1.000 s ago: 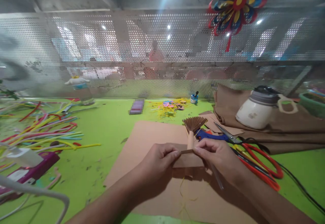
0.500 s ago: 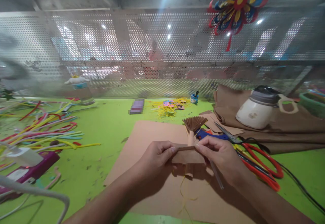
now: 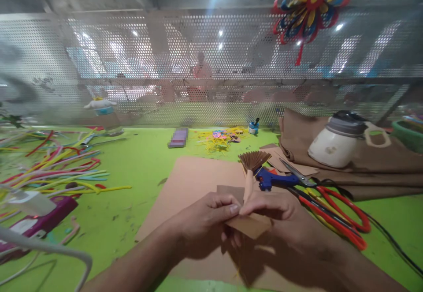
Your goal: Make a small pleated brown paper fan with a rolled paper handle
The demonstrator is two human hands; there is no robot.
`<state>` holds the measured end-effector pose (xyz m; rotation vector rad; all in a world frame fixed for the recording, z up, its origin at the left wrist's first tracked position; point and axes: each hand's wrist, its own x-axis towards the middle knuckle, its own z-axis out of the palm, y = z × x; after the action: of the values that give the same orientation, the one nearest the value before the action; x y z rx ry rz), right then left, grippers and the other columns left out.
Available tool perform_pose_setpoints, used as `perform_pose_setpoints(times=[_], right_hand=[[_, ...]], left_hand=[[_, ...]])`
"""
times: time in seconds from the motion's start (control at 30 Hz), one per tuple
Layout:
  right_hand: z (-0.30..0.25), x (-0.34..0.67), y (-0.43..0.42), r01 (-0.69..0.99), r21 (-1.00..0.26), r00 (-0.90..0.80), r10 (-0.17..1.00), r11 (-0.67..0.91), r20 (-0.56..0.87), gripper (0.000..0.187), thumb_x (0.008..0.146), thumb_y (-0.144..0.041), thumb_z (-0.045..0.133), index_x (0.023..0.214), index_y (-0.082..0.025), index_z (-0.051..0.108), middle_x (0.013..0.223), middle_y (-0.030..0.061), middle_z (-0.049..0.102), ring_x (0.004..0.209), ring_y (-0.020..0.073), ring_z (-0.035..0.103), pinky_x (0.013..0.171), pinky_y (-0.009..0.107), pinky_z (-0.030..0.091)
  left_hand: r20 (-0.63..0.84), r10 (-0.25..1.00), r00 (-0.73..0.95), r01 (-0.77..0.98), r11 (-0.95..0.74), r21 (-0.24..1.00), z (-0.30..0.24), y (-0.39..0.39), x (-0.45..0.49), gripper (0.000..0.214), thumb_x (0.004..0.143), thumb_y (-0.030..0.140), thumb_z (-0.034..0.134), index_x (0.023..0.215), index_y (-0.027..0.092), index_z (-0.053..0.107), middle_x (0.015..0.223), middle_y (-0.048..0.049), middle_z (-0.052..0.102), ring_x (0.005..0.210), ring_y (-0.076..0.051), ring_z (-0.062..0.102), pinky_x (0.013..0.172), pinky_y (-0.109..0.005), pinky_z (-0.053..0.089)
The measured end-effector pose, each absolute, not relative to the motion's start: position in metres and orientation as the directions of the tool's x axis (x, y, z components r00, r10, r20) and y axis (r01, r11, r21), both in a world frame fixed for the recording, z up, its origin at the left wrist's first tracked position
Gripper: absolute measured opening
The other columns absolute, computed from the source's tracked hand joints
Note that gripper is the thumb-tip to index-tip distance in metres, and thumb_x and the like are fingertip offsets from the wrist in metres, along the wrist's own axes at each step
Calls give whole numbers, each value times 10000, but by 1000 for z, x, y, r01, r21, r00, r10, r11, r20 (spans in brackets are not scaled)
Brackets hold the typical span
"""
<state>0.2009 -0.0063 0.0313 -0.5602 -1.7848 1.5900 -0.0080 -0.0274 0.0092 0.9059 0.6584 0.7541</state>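
My left hand (image 3: pixel 206 219) and my right hand (image 3: pixel 280 215) meet over a large brown paper sheet (image 3: pixel 194 181) on the green table (image 3: pixel 142 159). Both pinch a small folded piece of brown paper (image 3: pixel 251 226) between thumb and fingers, fingertips nearly touching. Just behind the hands stands a pleated brown paper fan on a stick (image 3: pixel 253 162). A blue glue gun (image 3: pixel 274 179) lies right of it.
Red-handled scissors (image 3: pixel 333 212) and a black cord lie to the right, with a white jug (image 3: pixel 337 140) on brown cloth behind. Coloured pipe cleaners (image 3: pixel 59 168) cover the left. A purple box (image 3: pixel 42 221) sits front left. A perforated metal screen (image 3: pixel 185 62) backs the table; a paper pinwheel (image 3: pixel 310 1) hangs above.
The hands have come closer together and lowered slightly. The small brown paper piece has turned from lying flat between them to a folded, tilted shape under the fingertips.
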Motion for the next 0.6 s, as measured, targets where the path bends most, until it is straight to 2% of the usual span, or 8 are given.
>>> perform_pose_setpoints(times=[0.1, 0.17, 0.23, 0.33, 0.4, 0.5, 0.6], right_hand=[[32, 200, -8, -118, -976, -647, 732, 182, 215, 131, 829, -310, 740, 837, -191, 795, 864, 65, 679, 824, 194, 645, 775, 320, 512], [32, 200, -9, -132, -990, -673, 728, 56, 131, 191, 883, -342, 669, 891, -180, 770, 917, 82, 689, 834, 211, 658, 786, 356, 523], [34, 199, -9, -111, -994, -686, 725, -21, 61, 209, 916, -351, 614, 956, -190, 742, 916, 74, 705, 830, 217, 670, 784, 363, 526], [37, 196, -9, 53, -993, -656, 754, 101, 42, 234, 923, -355, 580, 864, -191, 736, 773, 34, 687, 749, 189, 628, 679, 282, 496], [36, 194, -9, 184, -961, -634, 772, 207, 45, 283, 925, -354, 556, 777, -182, 724, 714, 21, 658, 678, 166, 572, 600, 250, 448], [29, 191, -9, 290, -914, -597, 800, 285, 60, 266, 917, -323, 558, 759, -180, 717, 728, 19, 671, 688, 165, 562, 617, 250, 426], [23, 190, -9, 327, -901, -537, 841, 284, 71, 259, 905, -319, 571, 749, -177, 722, 723, 27, 687, 707, 180, 584, 627, 264, 423]], left_hand=[[-205, 753, 625, -236, 433, 870, 6, -28, -7, 330, 869, 434, 661, 834, 105, 665, 654, -68, 663, 519, -112, 584, 467, -196, 403], [-215, 751, 624, -216, 431, 876, 7, -27, -6, 339, 898, 427, 626, 883, 93, 682, 675, -74, 658, 543, -113, 588, 477, -199, 379], [-198, 800, 566, -244, 392, 887, 11, -25, -5, 312, 901, 396, 632, 860, 91, 685, 662, -58, 632, 528, -96, 556, 480, -200, 351], [-139, 890, 434, -341, 305, 889, 19, -24, -6, 298, 885, 390, 656, 782, 110, 665, 617, -17, 576, 501, -77, 490, 493, -204, 330], [-141, 913, 383, -352, 286, 891, 22, -26, -6, 301, 881, 417, 651, 816, 124, 668, 649, -14, 575, 545, -89, 493, 522, -212, 343], [-151, 928, 341, -204, 230, 952, 22, -31, -5, 241, 831, 369, 708, 843, 129, 685, 724, -17, 592, 643, -110, 511, 568, -221, 361], [-152, 945, 290, -31, 168, 985, 16, -33, 0, 127, 790, 229, 708, 729, 121, 680, 649, 5, 575, 596, -97, 473, 535, -225, 322]])
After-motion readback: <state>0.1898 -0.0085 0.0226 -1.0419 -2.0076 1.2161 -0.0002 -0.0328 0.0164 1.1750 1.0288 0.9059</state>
